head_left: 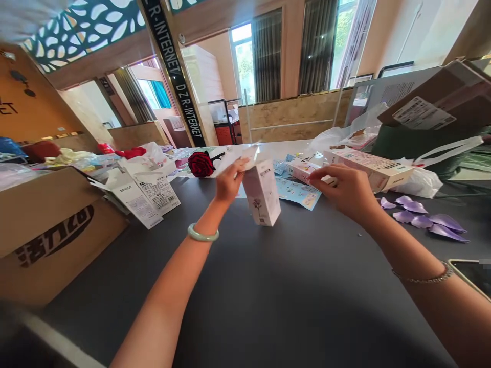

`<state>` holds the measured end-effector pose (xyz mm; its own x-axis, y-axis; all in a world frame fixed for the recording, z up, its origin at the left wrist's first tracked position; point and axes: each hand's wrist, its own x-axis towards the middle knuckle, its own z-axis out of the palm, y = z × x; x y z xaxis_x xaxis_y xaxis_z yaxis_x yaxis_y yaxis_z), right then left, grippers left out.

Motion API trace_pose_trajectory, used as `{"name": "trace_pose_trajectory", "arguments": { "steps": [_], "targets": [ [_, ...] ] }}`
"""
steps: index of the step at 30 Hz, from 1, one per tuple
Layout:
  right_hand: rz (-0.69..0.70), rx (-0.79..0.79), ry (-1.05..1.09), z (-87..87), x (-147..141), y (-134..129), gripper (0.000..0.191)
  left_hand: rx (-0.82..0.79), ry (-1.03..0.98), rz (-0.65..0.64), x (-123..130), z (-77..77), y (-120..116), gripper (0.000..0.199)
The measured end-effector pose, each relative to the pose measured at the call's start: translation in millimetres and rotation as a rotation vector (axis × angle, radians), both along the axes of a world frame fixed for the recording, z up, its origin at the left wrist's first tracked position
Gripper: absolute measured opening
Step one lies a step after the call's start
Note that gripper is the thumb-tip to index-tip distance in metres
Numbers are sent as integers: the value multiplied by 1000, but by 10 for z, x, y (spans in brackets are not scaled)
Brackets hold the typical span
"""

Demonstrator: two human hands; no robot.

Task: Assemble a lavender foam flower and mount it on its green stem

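A tall white box (262, 194) with a flower print stands on the dark table, tilted slightly. My left hand (229, 180) is closed on the raised flap at its top. To the right of the box, my right hand (347, 189) hovers with thumb and forefinger curled together in a pinch. Whether anything is between those fingertips cannot be made out. Behind the right hand lie a small pink-and-white box (301, 168) and a blue printed sheet (297, 191). A dark red fabric rose (201, 164) lies beyond my left hand.
Purple petals (422, 220) and a phone (471, 273) lie at the right. A longer pink box (374, 163) rests behind my right hand. Flattened white cartons (148, 194) and a big cardboard box (57, 235) are at the left. Another carton (441, 97) sits back right.
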<state>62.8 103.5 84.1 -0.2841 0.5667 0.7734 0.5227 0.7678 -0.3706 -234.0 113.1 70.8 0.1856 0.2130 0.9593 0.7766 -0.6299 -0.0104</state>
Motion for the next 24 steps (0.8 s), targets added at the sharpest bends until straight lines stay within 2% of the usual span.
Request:
{"name": "trace_pose_trajectory", "arguments": {
  "steps": [7, 10, 13, 16, 19, 24],
  "targets": [
    [57, -120, -357, -241, -105, 74, 17, -65, -187, 351, -1008, 215, 45, 10],
    [57, -163, -454, -348, -131, 94, 17, -140, -237, 468, -1273, 187, 20, 14],
    [-6, -238, -555, -470, -143, 115, 15, -203, -294, 541, -1404, 122, 23, 16],
    [-183, -334, -606, -588, -114, 149, 14, -238, -345, 579, -1466, 100, 39, 11],
    [-442, -448, -600, -655, 25, 191, 29, -242, -365, 592, -1498, 107, 56, 9],
    [-943, -644, -429, -639, 582, 270, 63, -231, -377, 604, -1488, 84, 95, 15]
  ]
}}
